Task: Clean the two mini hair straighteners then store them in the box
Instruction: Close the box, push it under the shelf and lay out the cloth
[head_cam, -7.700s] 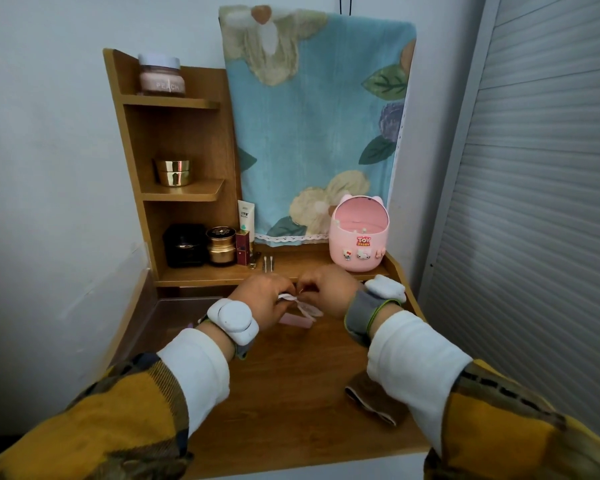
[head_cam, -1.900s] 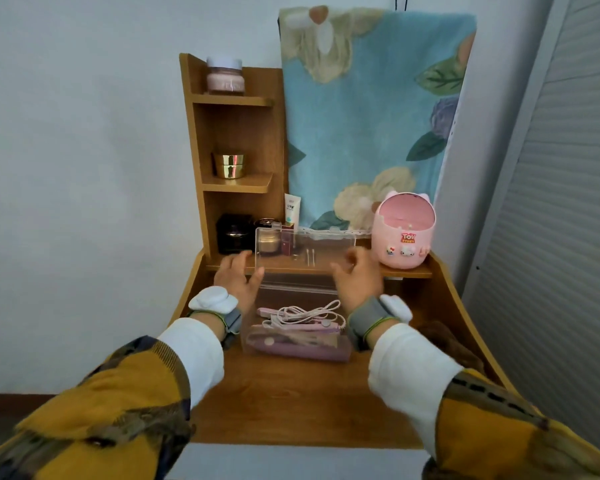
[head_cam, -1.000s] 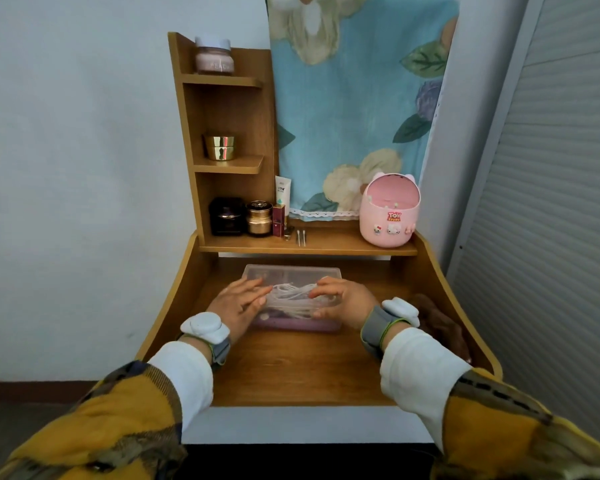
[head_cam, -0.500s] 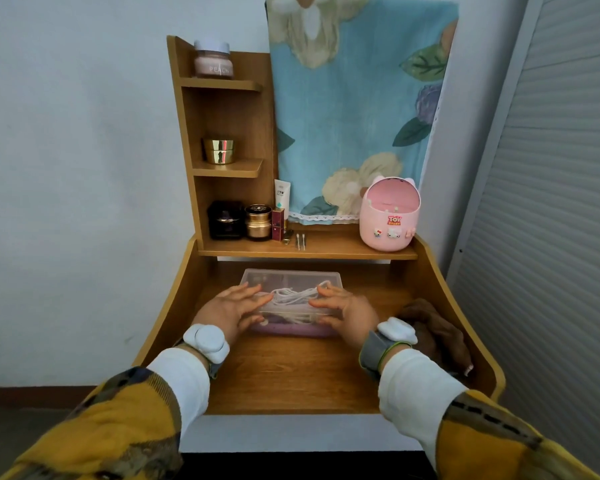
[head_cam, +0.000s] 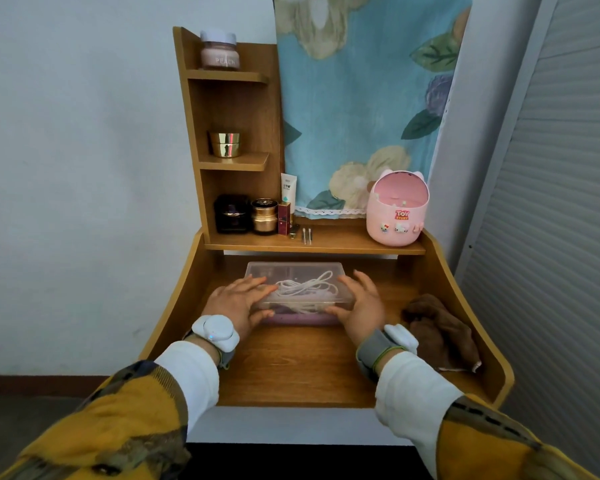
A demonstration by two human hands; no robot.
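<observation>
**A:** Where do things stand?

**B:** The two mini hair straighteners point(head_cam: 309, 318) lie inside the clear plastic box point(head_cam: 347, 299), in the middle of the bench point(head_cam: 291, 372) just below the shelf point(head_cam: 326, 245). Their white cords point(head_cam: 307, 287) are heaped on top, under the transparent lid point(head_cam: 291, 271). The brown cloth point(head_cam: 437, 327) lies apart to the right, so I judge the cleaning done and the closing of the lid to be the step in hand.

**A:** And the hands?

**B:** The left hand point(head_cam: 238, 301) lies flat on the lid's left end and the right hand point(head_cam: 361, 303) at its right end. Neither grip is clamped on anything: the fingers are straight and spread, and the thumbs are near the front edge.

**A:** So how should it be pressed shut?

**B:** Evenly, with both palms bearing down together, so the lid doesn't rock and pop up at one end. I would work along the front edge first (I can't make out whether there is a catch there), then the corners.

**A:** What could go wrong?

**B:** The cords. They look springy and piled high, so a loop could creep over the rim and get pinched. If the lid resists, lift it and tuck the cords down; don't force it. The box is light, so press straight down or it may skid towards the back.
</observation>
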